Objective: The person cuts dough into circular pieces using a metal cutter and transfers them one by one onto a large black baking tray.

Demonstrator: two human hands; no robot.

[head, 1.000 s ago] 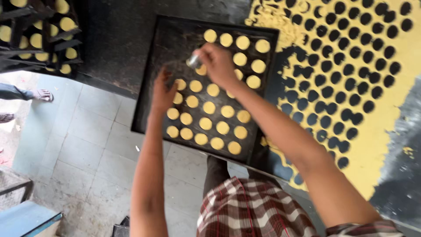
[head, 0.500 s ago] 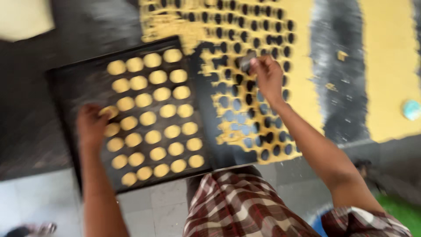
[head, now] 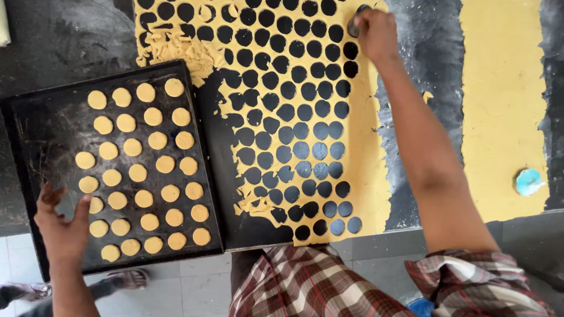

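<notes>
A black baking tray [head: 53, 126] sits at the left on a dark worktop and carries several rows of round yellow dough discs [head: 147, 155]. My left hand [head: 61, 226] rests open on the tray's near left corner, fingers spread. To the right lies a rolled yellow dough sheet [head: 376, 152] full of round cut-out holes. My right hand [head: 376, 32] reaches to the sheet's far edge and grips a small round metal cutter [head: 354, 23], pressed down on the dough.
A second uncut strip of yellow dough [head: 499, 105] lies at the far right, with a small light-blue round object [head: 529, 181] on its near end. Dough scraps [head: 176, 47] pile behind the tray. Grey floor tiles and a sandalled foot [head: 126, 279] show below the worktop edge.
My right hand has moved from over the tray to the far edge of the cut dough sheet with the cutter. My left hand slid to the tray's near left corner. The view shifted right.
</notes>
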